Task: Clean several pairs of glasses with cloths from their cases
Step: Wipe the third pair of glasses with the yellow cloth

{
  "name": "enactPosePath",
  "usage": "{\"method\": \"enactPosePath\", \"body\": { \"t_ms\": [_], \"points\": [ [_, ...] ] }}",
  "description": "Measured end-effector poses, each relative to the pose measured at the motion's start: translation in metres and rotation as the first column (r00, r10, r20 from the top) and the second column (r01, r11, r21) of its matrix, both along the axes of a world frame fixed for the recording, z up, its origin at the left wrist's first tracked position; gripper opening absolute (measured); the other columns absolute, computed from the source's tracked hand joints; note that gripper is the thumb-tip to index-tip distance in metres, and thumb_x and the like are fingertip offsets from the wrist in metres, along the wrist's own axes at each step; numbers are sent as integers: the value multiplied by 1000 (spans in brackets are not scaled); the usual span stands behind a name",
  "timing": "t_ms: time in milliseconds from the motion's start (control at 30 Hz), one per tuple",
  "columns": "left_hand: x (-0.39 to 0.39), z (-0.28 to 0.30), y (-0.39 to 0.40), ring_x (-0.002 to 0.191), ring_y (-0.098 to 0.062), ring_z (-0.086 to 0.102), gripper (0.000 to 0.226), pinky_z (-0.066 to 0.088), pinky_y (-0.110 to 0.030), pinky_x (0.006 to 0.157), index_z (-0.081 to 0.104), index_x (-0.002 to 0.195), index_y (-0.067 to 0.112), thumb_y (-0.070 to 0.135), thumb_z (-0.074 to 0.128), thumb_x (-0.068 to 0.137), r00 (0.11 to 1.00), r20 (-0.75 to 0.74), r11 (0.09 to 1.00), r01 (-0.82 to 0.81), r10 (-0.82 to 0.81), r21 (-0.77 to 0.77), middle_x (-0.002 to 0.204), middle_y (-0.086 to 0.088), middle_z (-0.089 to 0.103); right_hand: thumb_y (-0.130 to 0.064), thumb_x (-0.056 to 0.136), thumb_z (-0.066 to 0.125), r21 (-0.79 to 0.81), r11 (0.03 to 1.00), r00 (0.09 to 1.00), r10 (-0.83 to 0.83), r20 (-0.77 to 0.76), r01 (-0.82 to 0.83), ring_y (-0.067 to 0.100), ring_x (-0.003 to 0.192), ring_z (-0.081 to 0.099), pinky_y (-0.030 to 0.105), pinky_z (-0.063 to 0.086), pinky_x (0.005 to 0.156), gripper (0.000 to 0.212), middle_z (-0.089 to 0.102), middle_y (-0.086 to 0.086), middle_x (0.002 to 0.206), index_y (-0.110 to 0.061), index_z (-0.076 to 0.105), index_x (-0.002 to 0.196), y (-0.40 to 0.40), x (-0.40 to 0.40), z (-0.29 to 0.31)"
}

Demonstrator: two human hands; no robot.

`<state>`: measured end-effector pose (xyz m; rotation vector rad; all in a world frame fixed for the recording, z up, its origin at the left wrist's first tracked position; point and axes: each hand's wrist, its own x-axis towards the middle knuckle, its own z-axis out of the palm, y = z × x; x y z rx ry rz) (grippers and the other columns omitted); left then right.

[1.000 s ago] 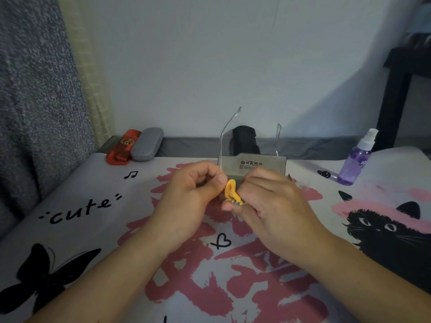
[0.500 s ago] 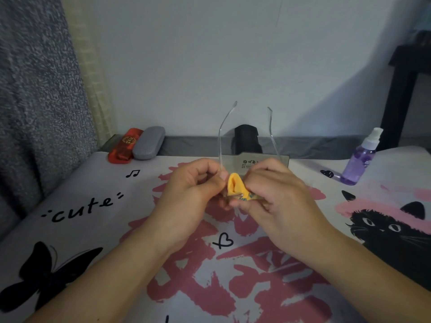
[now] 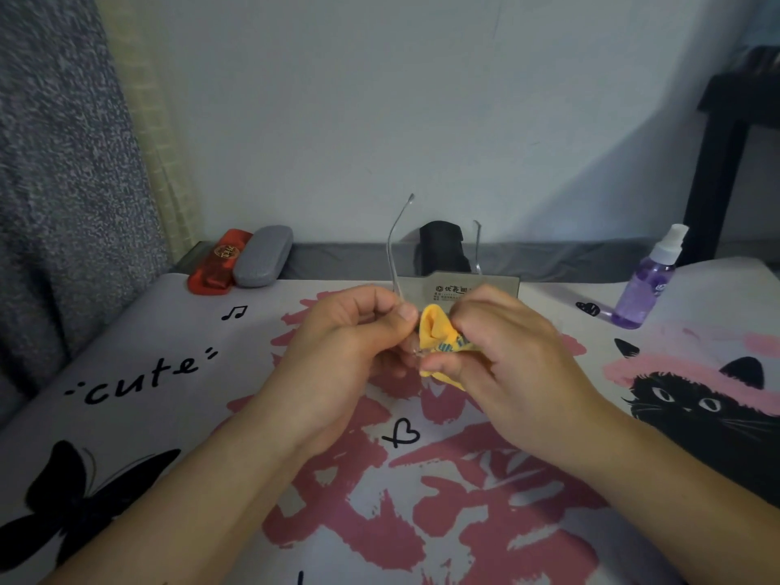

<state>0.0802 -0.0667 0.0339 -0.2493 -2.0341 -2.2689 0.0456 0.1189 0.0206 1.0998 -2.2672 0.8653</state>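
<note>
Both hands meet above the centre of the tabletop (image 3: 139, 352), which is covered by a printed cloth with pink shapes, a black cat and the word "cute".

The left hand (image 3: 346, 344) is curled, thumb and fingers pinching the clear-framed glasses (image 3: 396, 247) at the frame's left end. The lenses are hidden between the hands; only the two transparent temple arms show, rising toward 12 o'clock from the hands, the left arm taller than the right.

The right hand (image 3: 515, 356) is curled around a yellow cloth (image 3: 434, 335) with a small blue print, pinching it against the glasses. The cloth lies directly between the two hands, touching the left thumb at its 9 o'clock edge and bunched under the right fingers at its 3 o'clock side. Whether it covers a lens or the bridge cannot be told.

Just beyond the hands at 12 o'clock stands a grey card or case flap (image 3: 460, 285) with printed lettering, and behind it a black case (image 3: 441, 247). At 10 o'clock, by the far edge, a red case (image 3: 219, 263) and a grey case (image 3: 264, 255) lie touching side by side. At 2 o'clock a purple spray bottle (image 3: 645, 285) stands upright, well apart from the hands.
</note>
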Motion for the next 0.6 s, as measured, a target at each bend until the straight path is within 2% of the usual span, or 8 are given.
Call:
{"method": "enactPosePath", "body": {
  "t_ms": [167,267,367,433,500,533,567,600],
  "points": [
    [2,7,-11,65,-20,58,11,47,-26,59,68,76,11,14,69,87,999,-43,1000,-16,15,-19,70,-9,63,-42,97,57,-76,997,1000,22,4,-21,18,74,60,35,46,64,45,62,4,78,-4,71,79,2,-1,6],
    [1,5,-12,65,-19,57,18,46,-29,60,67,79,10,6,60,95,996,-63,994,-71,66,-80,70,-9,63,-36,98,60,-95,995,1000,16,-20,-17,19,71,63,37,49,61,35,67,4,76,-7,75,85,5,1,9],
    [-5,0,-23,65,-16,59,23,50,-33,64,70,85,19,12,56,101,966,-160,931,-242,204,-274,70,-1,65,-27,97,61,-236,970,998,-63,8,63,1,75,66,13,48,62,15,71,-12,80,-28,74,90,14,10,20],
    [-12,-2,-39,67,-11,61,22,53,-33,69,69,88,27,17,56,102,912,-253,855,-396,323,-336,73,4,67,-29,97,64,-484,829,960,-253,123,280,-5,71,65,9,48,63,22,70,-22,77,-42,70,81,31,0,25],
    [-17,-3,-50,71,-6,62,20,53,-26,72,67,94,30,18,54,103,878,-328,817,-456,349,-352,78,8,67,-44,97,62,-661,611,898,-334,285,436,21,72,69,39,59,69,27,72,1,77,-23,72,83,51,-20,26],
    [-18,-4,-51,74,-5,62,19,53,-23,74,67,97,30,17,54,103,875,-352,814,-455,333,-361,81,10,67,-49,97,59,-650,582,872,-338,353,489,35,74,67,48,57,67,39,70,17,81,-13,70,89,56,-28,26],
    [-18,-4,-51,77,-6,63,19,53,-22,76,67,99,29,17,54,103,876,-375,819,-440,302,-369,83,10,67,-50,99,56,-602,596,846,-339,412,531,37,74,64,47,55,67,45,66,26,84,-6,67,92,58,-34,26],
    [-18,-6,-49,80,-8,64,18,53,-23,77,67,100,28,16,54,103,878,-403,826,-418,259,-379,85,9,67,-47,101,54,-517,638,813,-354,462,571,32,72,59,37,48,66,47,61,29,83,-2,66,91,57,-37,24]
  ]
}}
